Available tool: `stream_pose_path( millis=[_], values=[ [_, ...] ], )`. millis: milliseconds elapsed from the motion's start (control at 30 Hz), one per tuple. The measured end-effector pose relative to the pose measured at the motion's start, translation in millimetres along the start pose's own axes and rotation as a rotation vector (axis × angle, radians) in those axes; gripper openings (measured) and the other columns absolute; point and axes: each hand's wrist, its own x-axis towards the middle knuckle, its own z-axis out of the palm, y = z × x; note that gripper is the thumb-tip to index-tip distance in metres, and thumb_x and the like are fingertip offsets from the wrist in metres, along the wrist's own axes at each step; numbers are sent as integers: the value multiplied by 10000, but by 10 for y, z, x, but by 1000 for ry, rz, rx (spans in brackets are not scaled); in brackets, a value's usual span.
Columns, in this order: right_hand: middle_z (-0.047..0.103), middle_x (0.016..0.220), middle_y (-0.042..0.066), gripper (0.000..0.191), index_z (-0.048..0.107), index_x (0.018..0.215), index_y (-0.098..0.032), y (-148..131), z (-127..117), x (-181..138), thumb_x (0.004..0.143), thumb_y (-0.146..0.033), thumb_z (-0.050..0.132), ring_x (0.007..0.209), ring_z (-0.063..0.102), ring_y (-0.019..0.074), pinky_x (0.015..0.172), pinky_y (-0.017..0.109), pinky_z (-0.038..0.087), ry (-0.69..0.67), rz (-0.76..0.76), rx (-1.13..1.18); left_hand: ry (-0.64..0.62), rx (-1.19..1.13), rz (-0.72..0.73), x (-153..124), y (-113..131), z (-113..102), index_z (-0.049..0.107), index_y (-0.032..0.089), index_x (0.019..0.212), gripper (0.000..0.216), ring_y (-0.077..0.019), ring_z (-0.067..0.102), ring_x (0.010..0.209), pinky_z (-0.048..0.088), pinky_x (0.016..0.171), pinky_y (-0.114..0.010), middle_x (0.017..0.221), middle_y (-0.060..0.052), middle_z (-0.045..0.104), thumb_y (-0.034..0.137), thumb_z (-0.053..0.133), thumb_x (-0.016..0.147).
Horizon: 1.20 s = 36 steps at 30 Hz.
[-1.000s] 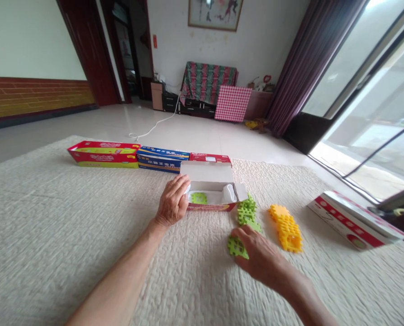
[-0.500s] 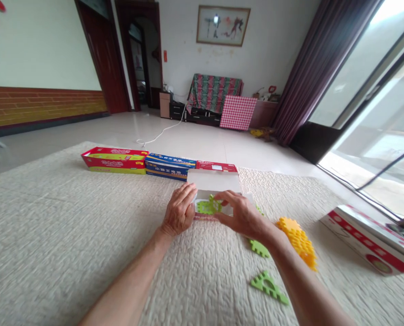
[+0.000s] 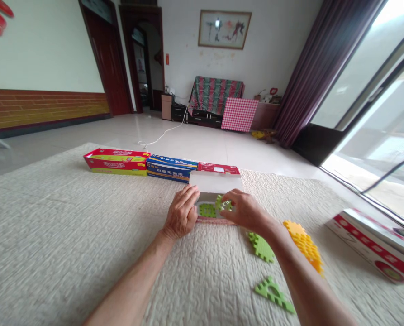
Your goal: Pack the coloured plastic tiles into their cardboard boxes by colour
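Moved from the mat (image 3: 86,235), the right hand (image 3: 245,209) now pinches a green piece (image 3: 219,203) at the open box (image 3: 211,220); left hand (image 3: 182,212) touches the box, grip unclear.

A: Base layer?
B: Cream ridged cover (image 3: 69,235).
A: Lying on it?
B: Far row, end to end: red-and-green box (image 3: 118,163), blue box (image 3: 171,169), red box (image 3: 220,168). Open box (image 3: 215,182) in front.
A: Right side?
B: Toothed green plate (image 3: 261,248), green triangle (image 3: 273,294) nearer; yellow pieces (image 3: 303,246); red-and-white carton (image 3: 371,244) farthest right.
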Motion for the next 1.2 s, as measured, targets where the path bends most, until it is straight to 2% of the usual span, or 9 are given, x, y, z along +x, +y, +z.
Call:
stream_pose_path(
  millis=[200,367,533,633,733,833,967,1200],
  values=[
    [662,1016,90,274,669,972,-161,-90,38,-24,701,-191,633,811,620,190,732,297,446,-56,67,-160,-2,-1,-4,-4,-7,10,503,102,1307,445,-282,391,1346,374,1081,-507,1354,-180,524,148,394,878],
    [605,1069,124,292,641,982,-129,-148,57,-42,691,-141,625,831,599,194,718,289,425,-57,138,-183,-1,3,0,-13,-7,14,495,95,1311,443,-287,383,1349,371,1080,-515,1361,-187,516,155,390,885],
    [611,1022,113,243,640,923,-136,-125,51,-57,687,-99,601,837,579,183,723,275,395,-42,139,-157,-8,5,-6,-9,-1,6,502,89,1302,439,-287,387,1346,375,1079,-511,1354,-189,522,154,388,883],
    [659,869,80,195,663,850,-160,-135,35,-39,745,-78,521,765,580,164,679,269,367,-81,98,-135,-8,5,-7,-2,4,1,504,90,1301,439,-287,393,1342,379,1076,-511,1349,-188,527,157,385,884],
    [679,751,56,247,684,822,-183,-191,54,21,828,-109,449,691,576,140,648,261,351,-131,14,-42,-8,1,-4,3,5,-3,508,82,1297,437,-284,394,1341,376,1079,-505,1344,-192,530,158,382,886],
    [694,735,53,256,692,840,-187,-267,113,110,847,-121,444,643,565,122,607,248,332,-179,-19,-12,-12,-1,-8,2,3,-1,505,85,1305,440,-281,390,1346,372,1084,-502,1353,-188,525,159,383,889],
    [707,730,66,262,690,823,-172,-334,195,209,852,-95,442,618,564,116,580,249,308,-263,-32,-125,-6,-3,-15,-9,-2,12,507,85,1304,442,-280,387,1349,366,1089,-499,1355,-187,524,150,389,883],
    [728,774,84,280,693,825,-165,-386,286,272,886,-121,423,672,616,137,622,260,347,-308,-70,-173,9,-10,-14,-12,-6,28,510,88,1298,439,-281,395,1342,373,1082,-500,1347,-189,531,139,394,878]
  ],
)
